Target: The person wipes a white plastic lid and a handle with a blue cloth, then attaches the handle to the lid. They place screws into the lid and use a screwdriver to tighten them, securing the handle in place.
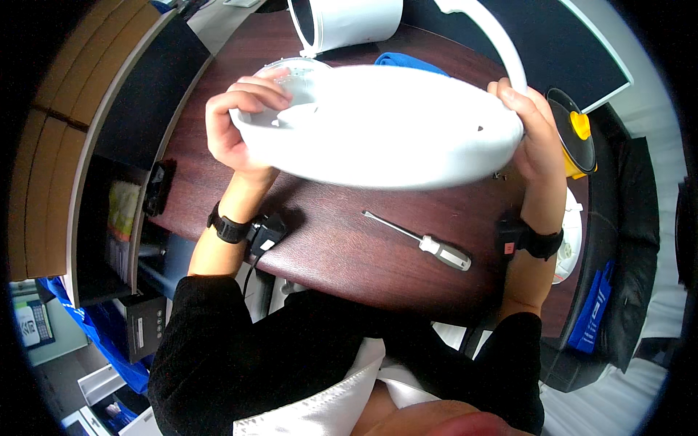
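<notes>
White housing (385, 134), landmark piece: long rounded oval, smooth plastic, raised above the counter (323, 243).
Left hand (236, 131): fingers curled over the housing's left rim, gripping.
Right hand (539, 127): fingers clasping the housing's right end, at the foot of a curved white arm (502, 40).
Screwdriver (429, 243): metal shaft, grey-and-white handle, lying nearer the body than the housing; dark-red wood-grain surface spreads left of it toward the curved front edge.
White cylinder (356, 22): beyond the housing.
Yellow-and-black container (574, 138): right of the housing.
</notes>
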Motion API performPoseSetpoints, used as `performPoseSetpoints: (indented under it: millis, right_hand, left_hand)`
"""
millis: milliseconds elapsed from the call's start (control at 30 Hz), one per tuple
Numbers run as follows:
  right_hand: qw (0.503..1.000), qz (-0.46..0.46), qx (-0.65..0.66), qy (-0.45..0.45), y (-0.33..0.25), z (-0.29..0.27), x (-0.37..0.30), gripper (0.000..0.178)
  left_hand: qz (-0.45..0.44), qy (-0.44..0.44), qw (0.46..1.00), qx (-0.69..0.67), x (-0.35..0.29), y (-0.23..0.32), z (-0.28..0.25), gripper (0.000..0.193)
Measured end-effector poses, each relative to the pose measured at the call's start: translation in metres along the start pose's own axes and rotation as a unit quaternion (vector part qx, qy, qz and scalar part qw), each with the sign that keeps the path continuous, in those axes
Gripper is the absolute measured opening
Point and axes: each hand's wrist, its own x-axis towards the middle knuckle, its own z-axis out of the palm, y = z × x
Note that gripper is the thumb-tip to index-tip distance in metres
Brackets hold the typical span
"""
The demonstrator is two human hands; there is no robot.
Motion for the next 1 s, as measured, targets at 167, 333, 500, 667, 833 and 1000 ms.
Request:
performPoseSetpoints:
  millis: [167, 333, 500, 667, 833, 1000]
  right_hand:
    - [0.995, -0.094, 0.006, 0.042, 0.009, 0.019, 0.004, 0.029]
    - [0.988, -0.066, 0.128, 0.051, 0.013, 0.034, 0.005, 0.026]
    - [0.990, -0.035, 0.064, 0.125, 0.014, 0.049, 0.002, 0.027]
    - [0.968, -0.004, 0.168, 0.186, 0.017, 0.043, 0.007, 0.024]
    - [0.939, 0.040, 0.209, 0.269, 0.020, 0.046, 0.011, 0.019]
    - [0.925, 0.036, 0.203, 0.320, 0.020, 0.052, 0.016, 0.014]
  left_hand:
    - [-0.227, 0.107, 0.968, -0.031, -0.002, 0.011, 0.002, 0.043]
    - [-0.431, 0.067, 0.900, -0.027, -0.002, -0.002, 0.008, 0.029]
    - [-0.533, 0.061, 0.835, -0.125, 0.001, -0.007, 0.009, 0.034]
    - [-0.559, 0.103, 0.731, -0.378, 0.007, -0.009, -0.005, 0.041]
    - [-0.540, 0.121, 0.698, -0.453, 0.007, 0.000, 0.003, 0.052]
    - [-0.574, 0.117, 0.745, -0.319, 0.009, 0.014, 0.026, 0.065]
